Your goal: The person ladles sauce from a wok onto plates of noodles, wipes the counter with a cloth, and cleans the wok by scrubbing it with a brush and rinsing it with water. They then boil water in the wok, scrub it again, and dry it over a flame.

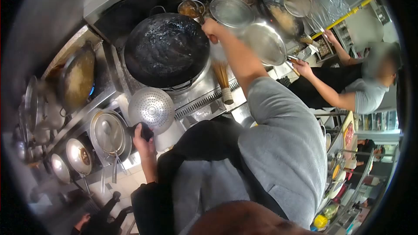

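My left hand (142, 135) is closed tight round the black handle of the strainer (152, 108). The strainer sits low at the front of the stove (198, 100), just short of the near rim of the big black wok (167, 48). Its long axis runs from my fist up and slightly right, with the round holed bowl pointing toward the wok. A strip of bare steel lies between the bowl and the wok's rim. To the left the room is tight, as a stack of lids (109, 132) sits just beside the bowl.

My right hand (212, 28) reaches far across and is curled into a fist at the wok's right rim. I cannot tell what it holds, if anything. A bamboo brush (222, 80) stands below that forearm. Further right the space is crowded: a co-worker's hand (303, 68) holds a steel pan (265, 42) close beside my arm.
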